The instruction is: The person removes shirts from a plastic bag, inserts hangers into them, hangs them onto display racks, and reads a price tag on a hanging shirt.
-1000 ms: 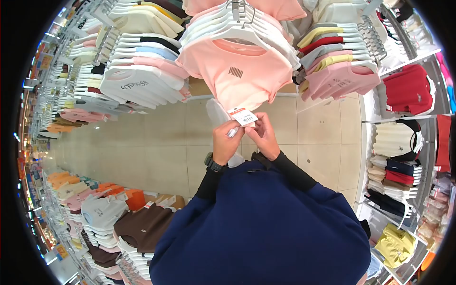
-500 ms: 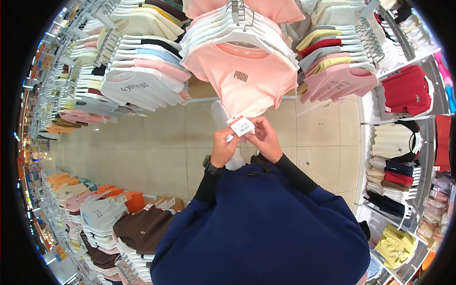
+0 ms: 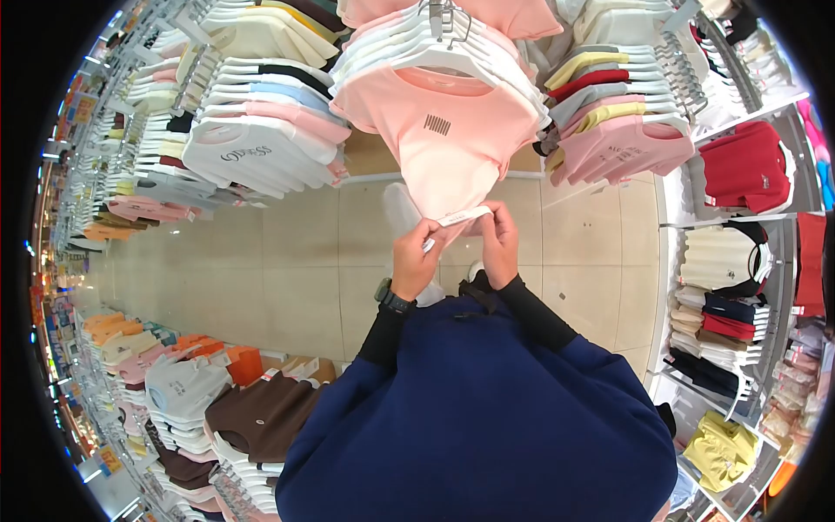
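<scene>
A pink T-shirt (image 3: 448, 152) with a small dark striped print hangs at the front of a rack, its lower part drawn toward me. Between my hands a white tag (image 3: 464, 217) shows as a narrow slanted strip; any print on it is too faint to read. My left hand (image 3: 416, 261) is closed at the tag's left end, with a small white piece (image 3: 428, 246) showing at its fingers. My right hand (image 3: 500, 248) pinches the tag's right end. Pink cloth hangs just below the tag, between the hands.
White shirts on hangers (image 3: 252, 157) hang to the left, and pink and yellow shirts (image 3: 622, 148) to the right. Shelves with folded clothes (image 3: 726, 261) stand at the right. A brown garment (image 3: 265, 418) lies on racks at lower left. Tiled floor (image 3: 300, 300) lies below.
The tag has turned from its barcode face to a narrow strip. My right hand has shifted slightly up and right, and the hands are farther apart.
</scene>
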The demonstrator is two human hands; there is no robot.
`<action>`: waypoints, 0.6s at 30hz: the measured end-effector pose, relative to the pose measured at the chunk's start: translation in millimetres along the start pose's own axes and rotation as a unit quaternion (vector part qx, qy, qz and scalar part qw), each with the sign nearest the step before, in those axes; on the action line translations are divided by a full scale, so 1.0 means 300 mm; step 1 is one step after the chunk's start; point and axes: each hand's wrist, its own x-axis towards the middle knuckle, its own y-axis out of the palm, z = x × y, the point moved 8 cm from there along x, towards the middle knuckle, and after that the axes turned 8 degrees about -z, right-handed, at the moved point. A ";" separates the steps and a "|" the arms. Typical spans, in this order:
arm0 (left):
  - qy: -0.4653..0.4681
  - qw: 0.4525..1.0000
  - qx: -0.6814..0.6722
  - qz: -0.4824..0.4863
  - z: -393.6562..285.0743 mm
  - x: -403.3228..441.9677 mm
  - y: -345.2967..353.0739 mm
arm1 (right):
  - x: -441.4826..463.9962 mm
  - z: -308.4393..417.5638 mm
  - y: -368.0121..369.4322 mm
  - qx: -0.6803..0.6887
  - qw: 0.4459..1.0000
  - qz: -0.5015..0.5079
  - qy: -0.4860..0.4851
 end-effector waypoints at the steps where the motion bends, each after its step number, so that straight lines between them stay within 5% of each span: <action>1: 0.005 1.000 0.009 0.007 -0.005 -0.003 0.004 | 0.002 0.019 -0.008 0.000 1.000 -0.012 -0.013; 6: 0.026 0.994 0.099 -0.035 0.064 0.006 -0.023 | 0.005 0.035 -0.021 -0.015 1.000 -0.012 -0.025; 9: -0.048 0.984 0.115 -0.125 0.158 0.039 -0.125 | 0.012 0.052 -0.041 -0.088 0.993 -0.018 -0.077; 12: 0.016 0.982 0.082 -0.172 0.171 0.077 -0.192 | 0.027 0.144 -0.010 -0.121 0.985 -0.011 -0.125; 18: -0.228 0.946 -0.221 -0.059 0.346 0.090 -0.227 | 0.117 0.069 -0.127 -0.076 0.996 -0.049 -0.013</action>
